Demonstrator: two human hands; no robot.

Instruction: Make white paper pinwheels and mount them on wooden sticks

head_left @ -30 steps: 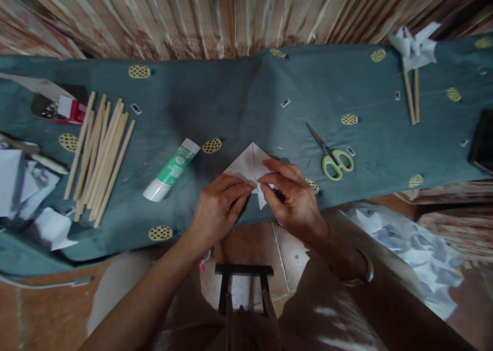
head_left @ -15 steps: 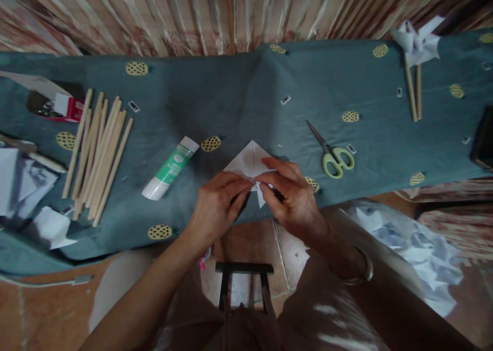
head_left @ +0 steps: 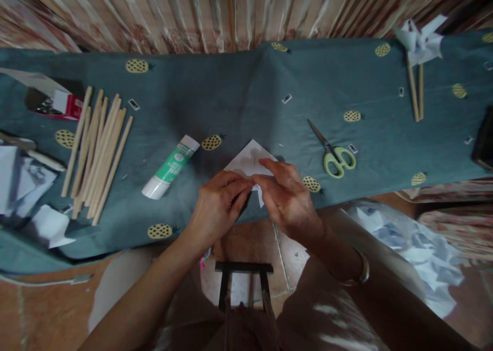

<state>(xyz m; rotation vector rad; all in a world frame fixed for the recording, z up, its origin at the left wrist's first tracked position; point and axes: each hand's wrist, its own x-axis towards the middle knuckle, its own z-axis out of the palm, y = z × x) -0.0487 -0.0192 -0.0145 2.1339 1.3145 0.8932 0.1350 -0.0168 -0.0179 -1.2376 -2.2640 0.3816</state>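
Observation:
A folded white sheet of paper (head_left: 249, 155) lies at the table's front edge, one corner pointing away from me and a loose tip hanging toward me. My left hand (head_left: 221, 199) pinches its near side between thumb and fingers. My right hand (head_left: 288, 197) is closed on the paper from the other side, thumb and index fingertip meeting the left fingertips at the middle. The hands cover the paper's near part, so its folds there are hidden. A green and white glue stick (head_left: 171, 167) lies left of the paper, and green-handled scissors (head_left: 334, 156) lie open to the right.
Several wooden sticks (head_left: 102, 153) lie at the left beside a red box (head_left: 72, 107) of metal bits and white paper pieces (head_left: 33, 184). Paper pinwheels on sticks (head_left: 419, 45) lie far right. A clear bag of paper shapes (head_left: 419, 258) stands below the table edge.
My right thumb and index finger have slid slightly left along the paper's near edge, toward the left fingertips. My left hand stays in place.

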